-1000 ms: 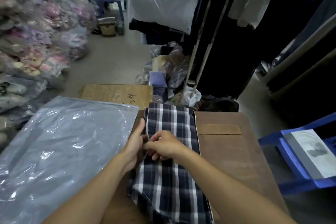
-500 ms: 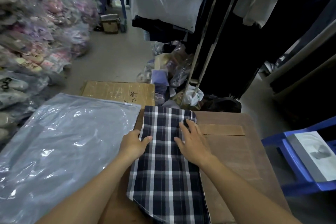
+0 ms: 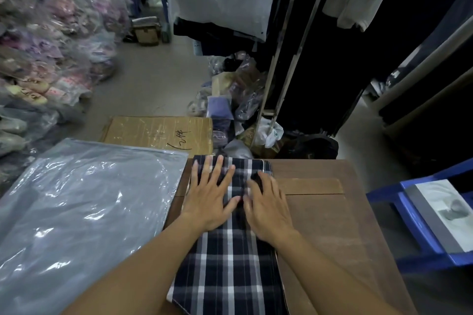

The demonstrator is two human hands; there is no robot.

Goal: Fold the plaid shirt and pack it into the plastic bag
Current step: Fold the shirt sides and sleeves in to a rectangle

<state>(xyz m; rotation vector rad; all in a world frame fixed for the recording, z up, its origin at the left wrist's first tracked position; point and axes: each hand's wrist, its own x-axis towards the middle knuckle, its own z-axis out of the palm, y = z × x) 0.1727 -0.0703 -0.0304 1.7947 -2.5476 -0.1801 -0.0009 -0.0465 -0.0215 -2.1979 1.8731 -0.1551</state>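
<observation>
Head view: both hands have slid to the far end of the shirt (image 3: 225,258), a narrow strip on the table (image 3: 332,225). Left hand (image 3: 210,199) and right hand (image 3: 266,207) press flat, fingers spread, gripping nothing. The fold looks smoothed. The plastic bag (image 3: 84,207) lies left of the left fingers.

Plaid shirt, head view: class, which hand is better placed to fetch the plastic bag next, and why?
Probably the left hand. It lies flat on the plaid shirt's left edge, right beside the plastic bag. The right hand presses the shirt's far side and would have to cross over.
</observation>
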